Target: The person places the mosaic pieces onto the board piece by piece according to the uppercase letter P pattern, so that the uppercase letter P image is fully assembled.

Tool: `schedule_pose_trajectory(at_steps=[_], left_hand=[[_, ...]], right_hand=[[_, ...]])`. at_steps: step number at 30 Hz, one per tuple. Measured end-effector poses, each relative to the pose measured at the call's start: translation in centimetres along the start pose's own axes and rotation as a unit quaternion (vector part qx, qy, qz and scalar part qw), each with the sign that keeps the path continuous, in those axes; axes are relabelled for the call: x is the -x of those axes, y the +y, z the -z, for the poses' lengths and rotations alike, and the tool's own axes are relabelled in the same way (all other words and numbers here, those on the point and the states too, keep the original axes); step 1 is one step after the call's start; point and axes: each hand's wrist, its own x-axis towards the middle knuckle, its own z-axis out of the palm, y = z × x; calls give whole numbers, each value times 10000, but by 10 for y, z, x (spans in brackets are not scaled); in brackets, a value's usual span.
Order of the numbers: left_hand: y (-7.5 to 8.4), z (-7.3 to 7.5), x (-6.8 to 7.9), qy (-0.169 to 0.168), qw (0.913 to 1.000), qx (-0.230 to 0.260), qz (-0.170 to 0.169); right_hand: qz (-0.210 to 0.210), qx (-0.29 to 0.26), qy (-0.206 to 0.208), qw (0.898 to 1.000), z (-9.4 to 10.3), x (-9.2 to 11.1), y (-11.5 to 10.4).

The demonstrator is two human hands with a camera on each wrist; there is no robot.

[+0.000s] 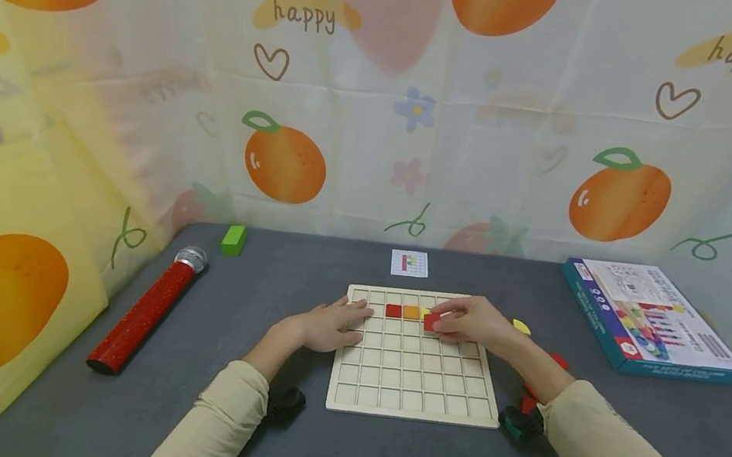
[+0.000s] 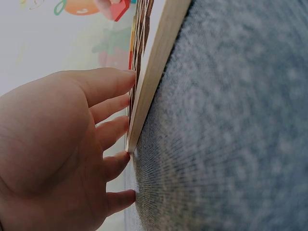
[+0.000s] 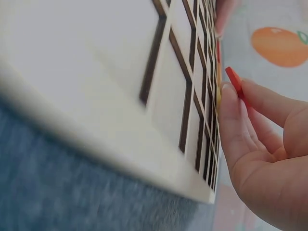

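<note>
A pale wooden grid board (image 1: 377, 399) lies flat on the grey table. In its upper rows sit a red square tile (image 1: 393, 310) and an orange tile (image 1: 411, 312), with a partly covered yellow tile (image 1: 424, 312) beside them. My right hand (image 1: 475, 323) pinches another red tile (image 3: 233, 79) between thumb and fingers, just over the board near the yellow one. In the right wrist view this tile is tilted above the grid. My left hand (image 1: 328, 325) rests on the board's left edge, its fingers spread and fairly straight in the left wrist view.
A red microphone (image 1: 147, 311) and a green block (image 1: 234, 240) lie at left. Behind the board is a small patterned card (image 1: 409, 263). To the right are a box (image 1: 675, 327), a yellow piece (image 1: 521, 326) and red pieces (image 1: 528, 404) partly behind my right arm.
</note>
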Motion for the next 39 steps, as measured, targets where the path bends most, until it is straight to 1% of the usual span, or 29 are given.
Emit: schedule_pose_trajectory(at_steps=[4, 7, 16, 29, 36, 39], left_hand=[[0, 0, 0, -1, 10000, 19, 4], [1, 0, 0, -6, 10000, 25, 5], [1, 0, -1, -11, 10000, -9, 55], [2, 0, -1, -28, 9999, -53, 119], [2, 1, -1, -10, 9999, -29, 126], [2, 1, -1, -8, 9999, -28, 131]], right_hand=[[24, -71, -118, 9999, -6, -3, -4], [-50, -191, -133, 9997, -12, -7, -5], [-288, -187, 56, 9994, -27, -16, -9], [-414, -118, 187, 9989, -39, -23, -16], [-594, -91, 401, 9974, -47, -26, -19], [-605, 47, 458, 9971, -49, -27, -20]])
